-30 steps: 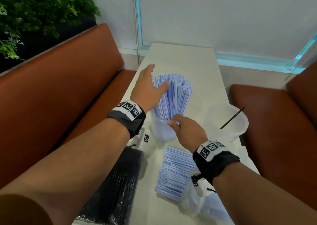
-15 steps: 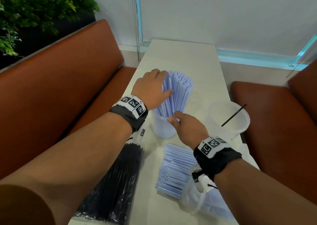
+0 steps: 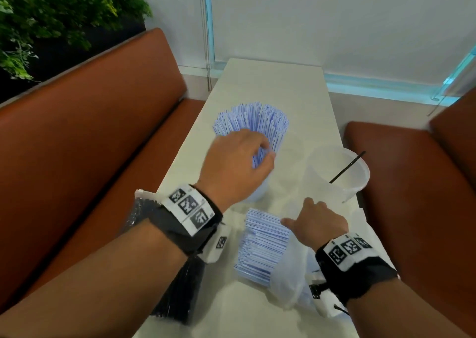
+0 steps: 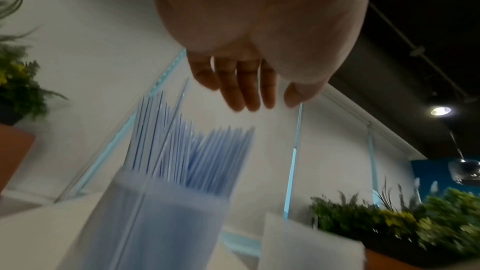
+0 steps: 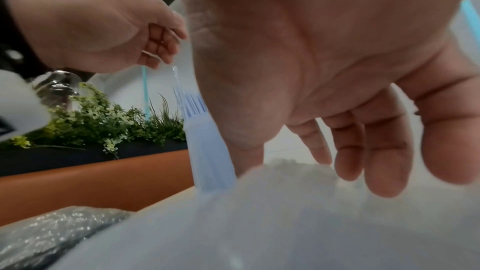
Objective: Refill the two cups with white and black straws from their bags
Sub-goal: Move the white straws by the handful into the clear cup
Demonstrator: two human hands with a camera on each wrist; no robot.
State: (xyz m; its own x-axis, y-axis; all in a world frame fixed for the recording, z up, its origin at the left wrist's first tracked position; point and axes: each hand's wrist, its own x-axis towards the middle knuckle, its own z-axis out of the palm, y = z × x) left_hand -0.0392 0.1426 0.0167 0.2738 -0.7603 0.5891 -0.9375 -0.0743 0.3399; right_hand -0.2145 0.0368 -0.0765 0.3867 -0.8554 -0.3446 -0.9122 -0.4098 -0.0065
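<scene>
Between two brown benches, a pale surface point(image 3: 270, 88) carries the job at its midpoint. One cup point(image 3: 257, 188) is already packed with white straws point(image 3: 253, 121); the second cup point(image 3: 342, 175), right of it, holds a single black straw point(image 3: 347, 167). More white straws point(image 3: 262, 250) spill from their bag point(image 3: 291, 281) nearer the person than the full cup, and the black straws' bag point(image 3: 180, 294) lies unemptied left of that. The left hand point(image 3: 237, 170) hangs over the full cup, fingers curled loosely; whether its grip pinches a straw cannot be told. The right hand point(image 3: 318, 224) hovers palm down over the white bag, fingers relaxed, holding nothing.
</scene>
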